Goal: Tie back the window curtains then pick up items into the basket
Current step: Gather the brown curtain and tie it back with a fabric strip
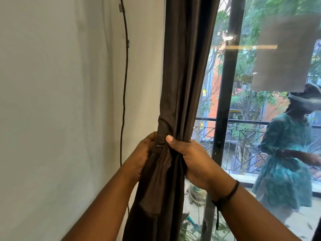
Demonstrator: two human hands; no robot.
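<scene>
We have the dark brown curtain gathered into a thick bunch that runs down the middle of the frame, from the top edge to the bottom. Our left hand wraps round the bunch from the left side, fingers curled into the folds, and our right hand clamps it from the right, thumb pressed along the front of the cloth. Between the two hands a narrow band of matching fabric seems to circle the bunch; we judge it to be the tie-back, though we cannot tell whether it is fastened yet. So the first part of the task looks well under way but not finished: the curtain is drawn off the glass and held, and the securing appears to be the step in hand. No basket and no items to collect show in this view, so that whole second part we take as left to do. For room, the white wall fills the left half of the frame, with a thin cable hanging just beside our left wrist, a thing to avoid snagging. To the right the black window frame stands close to the curtain, and the pane beyond it limits any swing that way.
</scene>
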